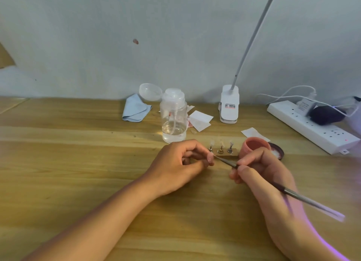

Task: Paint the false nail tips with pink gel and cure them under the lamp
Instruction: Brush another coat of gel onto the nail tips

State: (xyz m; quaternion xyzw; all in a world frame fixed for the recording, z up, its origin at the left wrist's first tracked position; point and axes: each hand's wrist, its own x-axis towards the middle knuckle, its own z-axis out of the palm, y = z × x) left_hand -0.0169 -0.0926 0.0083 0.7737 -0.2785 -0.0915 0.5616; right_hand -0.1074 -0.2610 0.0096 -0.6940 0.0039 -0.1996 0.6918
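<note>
My left grip [181,163] pinches one nail tip [210,159] steady so my right grip [259,172], clamped on the brush [304,200], can stroke it; gel jar [254,146] just right, for reloading.

The nail tip [210,159] pinched by the left hand [175,167] is mostly hidden behind its fingertips, centre frame. The brush [297,195] in the right hand [261,170] smears into blur at its rear end, lower right. The lamp arm [254,36] runs off the top edge. The label [230,106] on its clip base [228,116] is too small to read. The left forearm [93,221] and right forearm [297,231] are cut by the bottom edge.
</note>
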